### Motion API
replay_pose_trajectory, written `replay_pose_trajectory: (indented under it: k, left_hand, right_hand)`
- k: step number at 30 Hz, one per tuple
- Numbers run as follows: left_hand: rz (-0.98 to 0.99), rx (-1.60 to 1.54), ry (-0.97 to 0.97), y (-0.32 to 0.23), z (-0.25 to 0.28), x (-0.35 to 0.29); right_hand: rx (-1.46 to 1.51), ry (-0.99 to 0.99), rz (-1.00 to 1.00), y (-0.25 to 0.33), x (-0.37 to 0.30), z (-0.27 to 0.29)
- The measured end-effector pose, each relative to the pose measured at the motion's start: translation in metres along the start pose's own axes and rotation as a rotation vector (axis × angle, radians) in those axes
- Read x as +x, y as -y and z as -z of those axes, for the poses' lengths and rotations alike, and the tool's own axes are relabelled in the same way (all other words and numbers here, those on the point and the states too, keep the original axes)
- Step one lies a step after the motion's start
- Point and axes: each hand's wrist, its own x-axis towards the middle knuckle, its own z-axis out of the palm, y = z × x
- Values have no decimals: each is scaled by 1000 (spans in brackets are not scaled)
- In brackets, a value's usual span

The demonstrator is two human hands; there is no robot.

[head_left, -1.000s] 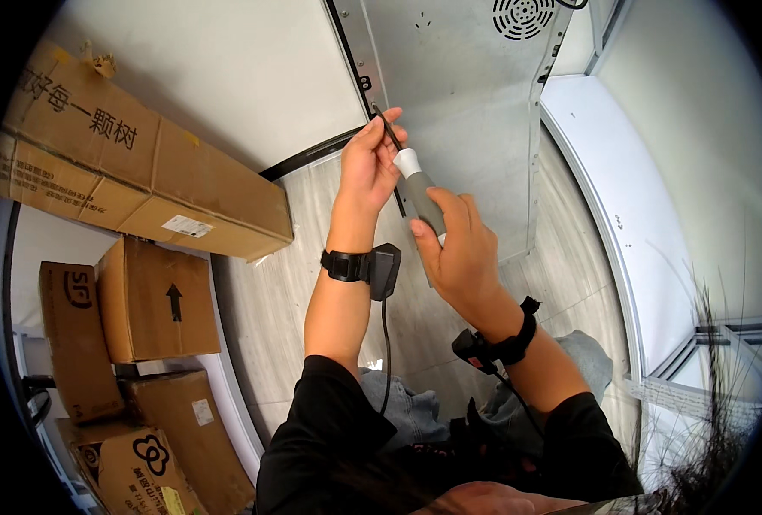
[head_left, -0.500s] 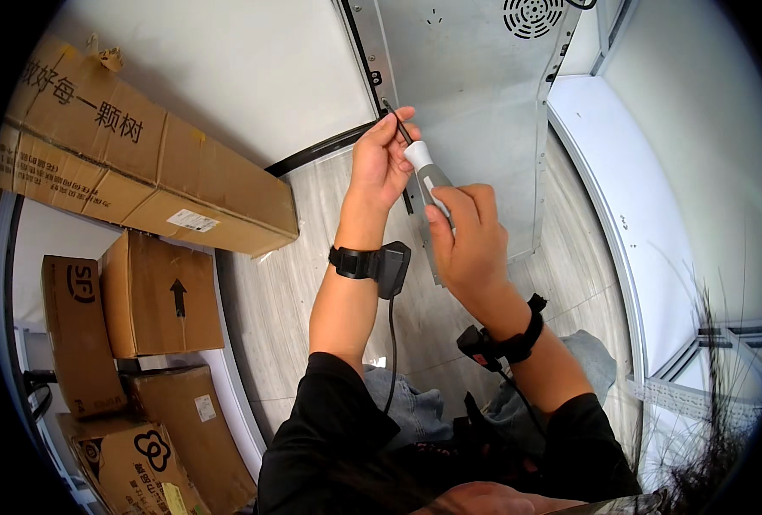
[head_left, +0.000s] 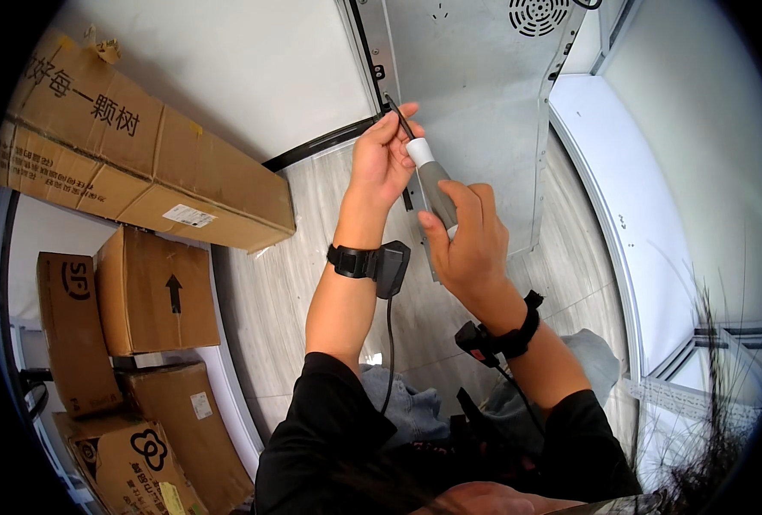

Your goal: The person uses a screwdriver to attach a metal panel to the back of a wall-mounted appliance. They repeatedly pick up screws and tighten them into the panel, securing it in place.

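From the head view, the right hand [head_left: 471, 245] wraps its fingers tightly round the grey handle of a screwdriver [head_left: 428, 182], while the left hand [head_left: 382, 156] pinches the thin black shaft near its tip, which rests against the left edge of a grey metal panel [head_left: 475, 94] standing on the floor.
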Motion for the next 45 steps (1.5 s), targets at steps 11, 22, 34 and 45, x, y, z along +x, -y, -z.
replay_pose_trajectory:
  k: [11, 22, 34, 45]
  left_hand:
    - [68, -121, -39, 0, 3, -1]
    - [37, -110, 34, 6, 8, -6]
    - [31, -12, 3, 6, 9, -5]
    - [3, -79, -136, 12, -3, -8]
  right_hand:
    - [6, -170, 248, -6, -2, -16]
    - [66, -234, 209, -9, 0, -20]
    - [37, -220, 214, -3, 0, -24]
    - [47, -335, 247, -6, 9, -22]
